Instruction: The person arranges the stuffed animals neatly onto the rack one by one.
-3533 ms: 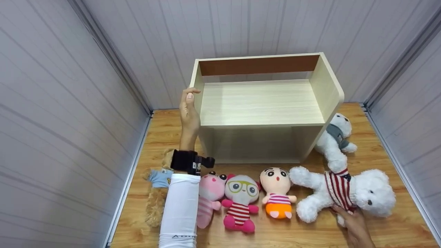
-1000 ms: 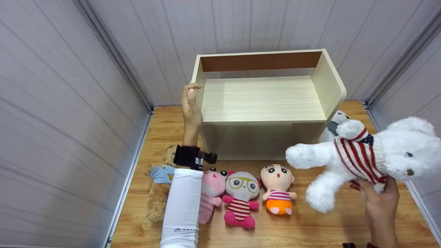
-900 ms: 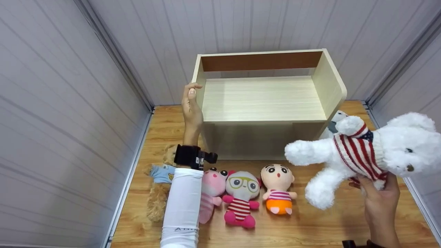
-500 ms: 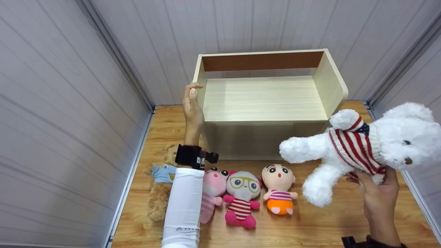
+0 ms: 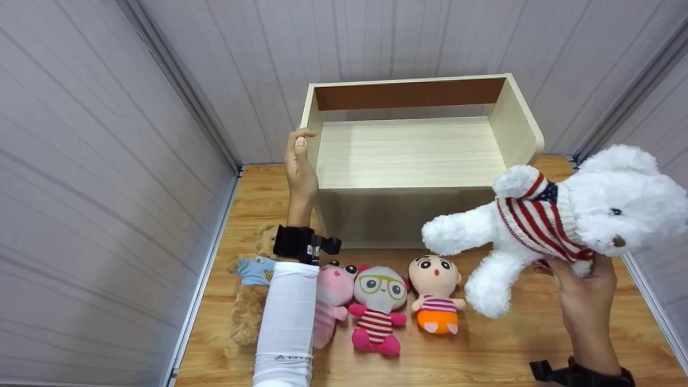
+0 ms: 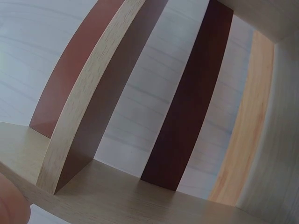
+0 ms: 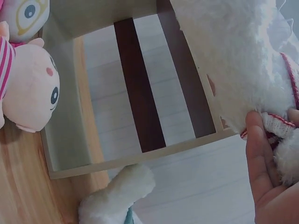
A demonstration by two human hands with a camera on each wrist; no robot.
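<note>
My left hand (image 5: 301, 169) grips the front edge of the left side panel of a pale wooden shelf (image 5: 414, 153). In the left wrist view a fingertip (image 6: 11, 203) shows at the edge of the shelf's panel. A white teddy bear (image 5: 537, 226) in a red-and-white striped sweater is held up by my right hand (image 5: 588, 293), its head to the right and legs to the left. That hand's fingers go behind the sweater and are partly hidden. The bear overlaps the shelf's front right corner in the head view.
On the wooden floor before the shelf lie a brown bear in blue (image 5: 255, 271), a pink plush (image 5: 330, 301), a panda plush with glasses (image 5: 379, 306) and a boy doll in orange shorts (image 5: 436, 301). Another white plush (image 7: 119, 193) lies right of the shelf. Panel walls (image 5: 80, 188) enclose the floor.
My right hand has lifted the white bear off the floor and carried it up, lately also leftward, toward the shelf's right side. My left hand keeps its hold on the shelf.
</note>
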